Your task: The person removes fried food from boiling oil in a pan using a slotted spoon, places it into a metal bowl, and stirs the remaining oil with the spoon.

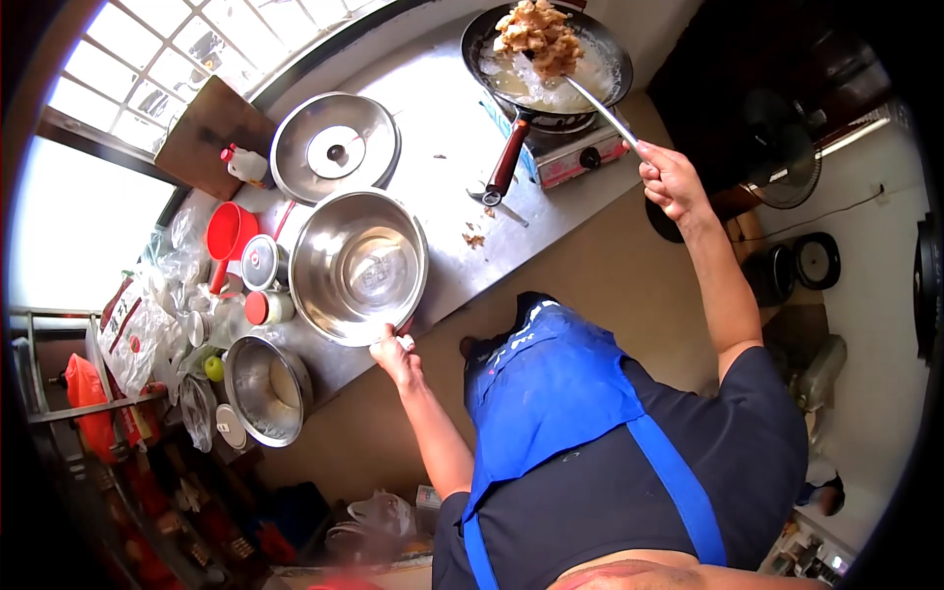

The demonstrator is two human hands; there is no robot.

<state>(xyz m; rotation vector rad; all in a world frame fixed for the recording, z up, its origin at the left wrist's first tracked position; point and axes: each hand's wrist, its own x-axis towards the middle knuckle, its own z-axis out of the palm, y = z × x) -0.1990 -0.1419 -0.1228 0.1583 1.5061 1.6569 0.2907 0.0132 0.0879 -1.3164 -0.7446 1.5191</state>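
Note:
My right hand (674, 182) is closed around the handle of a long-handled metal utensil (602, 106). Its head is hidden under a heap of browned food pieces (539, 39), held above a dark frying pan (474, 61) of foaming oil. The pan sits on a portable gas stove (580, 162), its wooden handle (506, 162) pointing toward me. My left hand (396, 356) grips the near rim of a large steel bowl (320, 261), which has no food visible in it and rests at the counter's front edge.
Behind the bowl on the steel counter (442, 216) is another steel basin (295, 147). To the left are a red ladle (231, 231), jars (264, 307), plastic bags (138, 329) and a third steel bowl (285, 428). Crumbs (474, 239) lie near the pan handle. A fan (787, 172) stands right.

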